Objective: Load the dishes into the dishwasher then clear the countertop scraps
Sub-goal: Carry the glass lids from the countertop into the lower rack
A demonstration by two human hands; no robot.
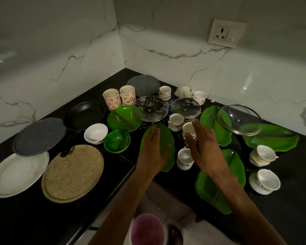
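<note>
Dirty dishes crowd the black corner countertop (34,218). My left hand (153,152) is stretched flat over a green leaf-shaped plate (168,137). My right hand (203,149) reaches forward with straight fingers beside a white cup (187,129), holding nothing. More white cups (184,157) (175,121) stand around my hands. Three glass lids (149,110) (185,107) (240,119) lie on the pile. Other green leaf plates (215,191) (272,138) lie to the right.
On the left are a black frying pan (85,115), a grey round plate (40,137), a white plate (18,174), a woven round mat (72,172), a white bowl (95,133), a green bowl (117,141) and two flowered mugs (119,98). Cups on saucers (265,181) sit at right. A purple-rimmed container (147,228) is below.
</note>
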